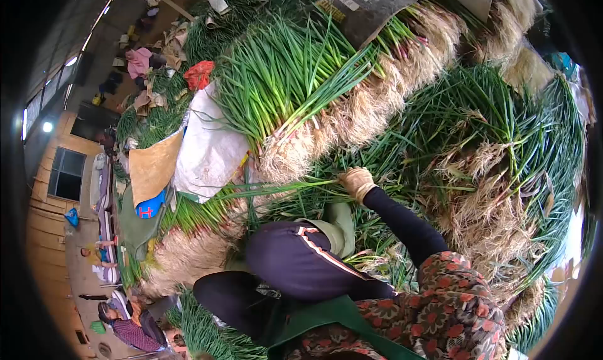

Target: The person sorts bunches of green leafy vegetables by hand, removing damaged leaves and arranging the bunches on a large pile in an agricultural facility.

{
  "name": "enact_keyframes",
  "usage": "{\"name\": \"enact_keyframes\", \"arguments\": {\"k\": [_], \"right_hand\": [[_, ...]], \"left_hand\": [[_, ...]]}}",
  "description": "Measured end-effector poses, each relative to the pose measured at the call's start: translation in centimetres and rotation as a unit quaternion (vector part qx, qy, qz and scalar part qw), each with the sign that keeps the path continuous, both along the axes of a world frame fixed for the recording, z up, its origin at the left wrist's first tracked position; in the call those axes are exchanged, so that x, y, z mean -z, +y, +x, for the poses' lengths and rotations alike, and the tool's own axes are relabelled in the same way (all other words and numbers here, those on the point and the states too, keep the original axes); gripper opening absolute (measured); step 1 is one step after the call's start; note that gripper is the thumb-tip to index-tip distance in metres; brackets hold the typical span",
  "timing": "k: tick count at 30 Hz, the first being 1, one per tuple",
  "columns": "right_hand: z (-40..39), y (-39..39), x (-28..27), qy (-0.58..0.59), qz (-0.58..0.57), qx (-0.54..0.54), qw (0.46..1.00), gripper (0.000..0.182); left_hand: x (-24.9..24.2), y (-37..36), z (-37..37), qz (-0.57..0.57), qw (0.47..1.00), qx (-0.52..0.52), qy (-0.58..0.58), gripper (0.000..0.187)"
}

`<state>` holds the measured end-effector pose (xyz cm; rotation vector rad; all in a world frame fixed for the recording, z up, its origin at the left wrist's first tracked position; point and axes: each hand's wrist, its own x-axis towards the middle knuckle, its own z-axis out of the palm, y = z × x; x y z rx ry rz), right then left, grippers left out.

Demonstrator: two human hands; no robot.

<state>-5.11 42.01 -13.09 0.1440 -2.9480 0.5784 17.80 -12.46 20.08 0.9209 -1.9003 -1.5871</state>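
Note:
My right hand [357,183], in a pale work glove, is closed around the leaf end of a few green onions [282,189]. Their long leaves stretch out leftward toward a yellowish-white base end. Above it lies a large stack of green onions [282,77] with pale, tangled roots [289,149]. To the right of the hand is another heap of green onions with matted roots [490,209]. Loose green leaves lie beneath the hand, beside my bent leg [301,256]. My left hand is not in view.
A white sack [207,143] and a tan sheet [154,168] lie at the left. More rooted bundles [195,253] lie below them. A dark printed sack [370,5] covers onions at the top. Other people sit farther off, one in a pink top [139,63], another in a patterned top [135,333].

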Motion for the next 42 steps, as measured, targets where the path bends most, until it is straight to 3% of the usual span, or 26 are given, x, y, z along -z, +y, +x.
{"name": "enact_keyframes", "arguments": {"k": [1, 3, 4, 5, 6, 7, 9, 11, 13, 15, 17, 19, 21, 23, 25, 26, 27, 29, 31, 33, 35, 37, 38, 39, 40, 42], "right_hand": [[0.9, 1.3, -1.5, -0.032, -0.05, 0.004, 0.998, 0.028], [1.7, 4.7, -4.0, -0.125, -0.229, -0.105, 0.96, 0.023], [2.4, 6.1, -6.2, -0.202, -0.424, -0.159, 0.868, 0.025], [3.1, 7.3, -8.6, -0.269, -0.597, -0.198, 0.73, 0.027], [3.5, 7.9, -10.1, -0.255, -0.65, -0.177, 0.694, 0.03], [5.0, 8.3, -14.0, -0.203, -0.684, -0.121, 0.69, 0.033], [5.9, 9.7, -15.0, -0.145, -0.78, -0.156, 0.589, 0.034], [5.8, 9.2, -14.9, -0.043, -0.862, -0.112, 0.492, 0.035], [5.0, 8.5, -14.8, -0.013, -0.891, -0.074, 0.447, 0.027], [3.3, 7.4, -13.6, -0.05, -0.859, 0.032, 0.508, 0.025], [1.6, 5.9, -11.5, -0.101, -0.806, 0.06, 0.58, 0.027], [-1.1, 4.4, -9.3, -0.116, -0.808, 0.094, 0.57, 0.022], [-4.8, 3.0, -6.4, -0.048, -0.809, 0.101, 0.577, 0.02], [-7.7, 3.3, -5.2, -0.08, -0.722, 0.1, 0.68, 0.03], [-9.3, 1.6, -7.8, -0.085, -0.736, 0.168, 0.651, 0.033], [-10.2, 1.1, -9.0, -0.076, -0.707, 0.17, 0.683, 0.038], [-13.1, 2.3, -3.7, -0.048, -0.723, 0.104, 0.682, 0.035], [-14.4, 2.4, -7.0, -0.101, -0.746, 0.159, 0.639, 0.034], [-16.1, 3.1, -8.4, -0.13, -0.756, 0.168, 0.619, 0.049], [-17.7, 3.0, -11.5, -0.167, -0.709, 0.21, 0.652, 0.049], [-19.8, 3.0, -12.9, -0.156, -0.695, 0.154, 0.685, 0.035], [-21.7, 2.6, -14.6, -0.183, -0.614, 0.117, 0.759, 0.028], [-22.7, 1.1, -15.9, -0.211, -0.613, 0.167, 0.743, 0.025], [-25.1, 2.0, -12.4, -0.205, -0.358, 0.007, 0.911, 0.027], [-27.6, 2.9, -8.8, -0.096, -0.08, -0.116, 0.985, 0.031], [-26.8, -1.4, -16.4, -0.186, 0.084, 0.11, 0.973, 0.052]], "left_hand": [[0.3, 1.1, -0.2, 0.054, 0.998, 0.0, 0.023, 0.042], [0.4, 2.3, -1.0, 0.127, 0.99, 0.025, 0.056, 0.042], [0.5, 2.7, -1.7, 0.156, 0.984, 0.044, 0.069, 0.041], [0.7, 3.1, -2.5, 0.179, 0.978, 0.066, 0.08, 0.041], [0.9, 3.5, -3.5, 0.202, 0.972, 0.089, 0.087, 0.041], [1.0, 3.9, -4.7, 0.219, 0.965, 0.113, 0.091, 0.041], [1.1, 4.6, -6.9, 0.248, 0.95, 0.156, 0.104, 0.041], [1.1, 5.0, -8.8, 0.272, 0.936, 0.197, 0.109, 0.041], [1.2, 5.6, -11.1, 0.297, 0.919, 0.233, 0.112, 0.041], [1.3, 6.2, -13.6, 0.319, 0.902, 0.269, 0.114, 0.04], [1.6, 7.0, -16.2, 0.334, 0.885, 0.307, 0.102, 0.04], [2.1, 7.6, -18.8, 0.351, 0.865, 0.346, 0.091, 0.04], [3.0, 8.4, -22.1, 0.364, 0.836, 0.406, 0.063, 0.04], [3.7, 9.7, -26.2, 0.282, 0.841, 0.461, -0.022, 0.04], [3.9, 12.1, -31.5, 0.052, 0.844, 0.502, -0.183, 0.033], [4.6, 12.2, -33.2, 0.049, 0.816, 0.528, -0.229, 0.033], [5.6, 12.6, -34.9, 0.046, 0.783, 0.556, -0.275, 0.034], [9.4, 13.5, -38.7, 0.054, 0.752, 0.59, -0.288, 0.039], [10.2, 16.7, -41.0, 0.063, 0.734, 0.617, -0.276, 0.051], [11.0, 20.3, -42.5, 0.095, 0.743, 0.623, -0.227, 0.061], [16.3, 25.3, -43.5, -0.043, 0.835, 0.522, -0.17, 0.073], [19.2, 29.9, -42.6, -0.135, 0.866, 0.426, -0.226, 0.079], [20.4, 31.6, -41.8, -0.162, 0.864, 0.41, -0.244, 0.076], [21.5, 32.9, -40.9, -0.179, 0.855, 0.415, -0.254, 0.074], [22.2, 34.1, -39.9, -0.189, 0.847, 0.424, -0.259, 0.071], [23.0, 36.0, -38.2, -0.189, 0.824, 0.47, -0.254, 0.066]]}}
